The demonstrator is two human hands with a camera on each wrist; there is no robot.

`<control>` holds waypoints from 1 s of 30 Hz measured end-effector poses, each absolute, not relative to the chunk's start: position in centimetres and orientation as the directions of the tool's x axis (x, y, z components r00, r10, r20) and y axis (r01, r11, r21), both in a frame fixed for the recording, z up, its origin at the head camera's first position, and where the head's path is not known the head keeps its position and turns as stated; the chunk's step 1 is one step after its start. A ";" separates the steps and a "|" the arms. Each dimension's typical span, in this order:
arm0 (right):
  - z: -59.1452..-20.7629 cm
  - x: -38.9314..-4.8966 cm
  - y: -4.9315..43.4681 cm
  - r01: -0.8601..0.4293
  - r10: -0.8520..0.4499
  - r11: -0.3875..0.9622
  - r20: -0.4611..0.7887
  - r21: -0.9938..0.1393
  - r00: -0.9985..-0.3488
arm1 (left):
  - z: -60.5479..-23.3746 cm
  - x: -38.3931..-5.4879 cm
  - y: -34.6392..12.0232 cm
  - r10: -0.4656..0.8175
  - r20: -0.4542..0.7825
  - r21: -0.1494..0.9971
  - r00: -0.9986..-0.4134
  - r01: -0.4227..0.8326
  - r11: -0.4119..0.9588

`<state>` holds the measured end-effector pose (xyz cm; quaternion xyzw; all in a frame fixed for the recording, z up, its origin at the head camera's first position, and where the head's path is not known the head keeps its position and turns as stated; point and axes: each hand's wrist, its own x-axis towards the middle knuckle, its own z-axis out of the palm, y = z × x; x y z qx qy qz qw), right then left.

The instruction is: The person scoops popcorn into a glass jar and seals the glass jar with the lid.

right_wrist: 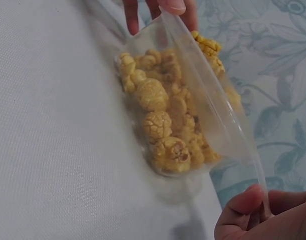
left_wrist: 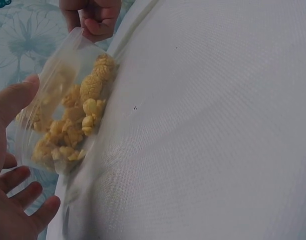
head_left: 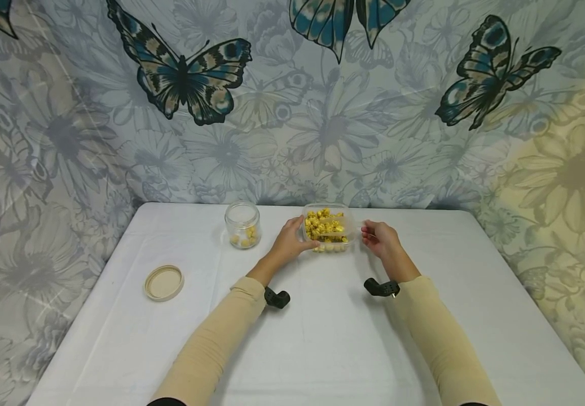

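A clear plastic container [head_left: 350, 239] of yellow caramel popcorn [head_left: 320, 224] stands near the table's far edge. My left hand [head_left: 288, 239] holds its left end, thumb at the near corner and fingers round the far side. In the left wrist view that thumb [left_wrist: 22, 95] lies on the container's rim. At the right end, my right hand [head_left: 381, 239] pinches a thin translucent edge of the container, plain in the right wrist view beside the fingers [right_wrist: 245, 202]. Whether that edge is rim or lid I cannot tell. Popcorn pieces [right_wrist: 157, 125] show through the near wall.
Left of the container stands an open glass jar [head_left: 242, 217] with a few popcorn pieces at its bottom. A round cream-coloured lid [head_left: 164, 283] lies on the white tablecloth [head_left: 312, 349] nearer the left edge. Behind the table hangs a butterfly-patterned cloth [head_left: 333, 135].
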<state>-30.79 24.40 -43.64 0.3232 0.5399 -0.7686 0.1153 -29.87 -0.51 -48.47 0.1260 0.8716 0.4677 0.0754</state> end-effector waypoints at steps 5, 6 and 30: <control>-43.9 -31.0 24.5 0.527 0.163 -0.392 -0.621 -0.754 -0.767 | -48.5 -29.8 -0.5 0.293 -0.009 0.831 -0.956 0.156 0.534; -44.0 -31.0 24.5 0.528 0.173 -0.389 -0.623 -0.755 -0.763 | -48.5 -29.8 -0.5 0.293 -0.006 0.831 -0.956 0.158 0.533; -44.2 -31.0 24.7 0.510 0.163 -0.409 -0.611 -0.756 -0.775 | -48.6 -29.6 -0.5 0.280 0.016 0.833 -0.960 0.167 0.527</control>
